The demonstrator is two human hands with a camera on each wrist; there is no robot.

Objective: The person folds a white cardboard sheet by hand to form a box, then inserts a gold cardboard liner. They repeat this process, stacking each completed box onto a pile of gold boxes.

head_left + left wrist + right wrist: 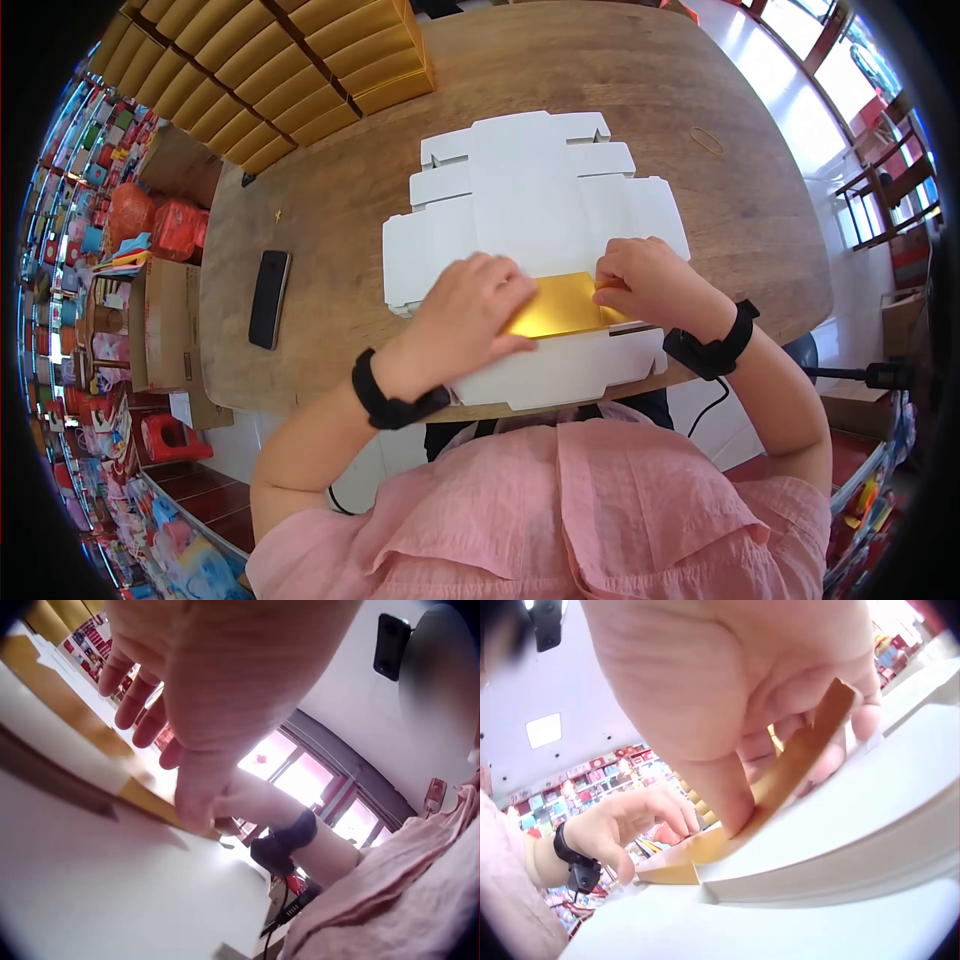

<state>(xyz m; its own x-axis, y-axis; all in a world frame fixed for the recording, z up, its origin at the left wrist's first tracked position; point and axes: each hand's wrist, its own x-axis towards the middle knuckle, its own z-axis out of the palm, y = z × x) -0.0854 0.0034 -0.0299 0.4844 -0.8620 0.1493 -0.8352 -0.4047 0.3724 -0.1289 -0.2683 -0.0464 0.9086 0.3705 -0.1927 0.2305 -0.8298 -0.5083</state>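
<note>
A stack of flat white box blanks (545, 210), cut with slots and tabs, lies on the wooden table in front of me. Across its near part runs a gold cardboard panel (560, 305), the outer face of a blank folded partway up. My left hand (465, 310) rests at the panel's left end, fingers extended and thumb along the near edge. At the other end, my right hand (660, 285) pinches the gold end flap (799, 761) between thumb and fingers. That flap bends upward in the right wrist view. Part of the panel is hidden under both hands.
Stacked gold boxes (290, 70) fill the table's far left corner. A black phone (269, 300) lies on the left side of the table (740, 220), and a rubber band (706, 140) at the far right. An open carton (165, 325) stands beyond the left edge.
</note>
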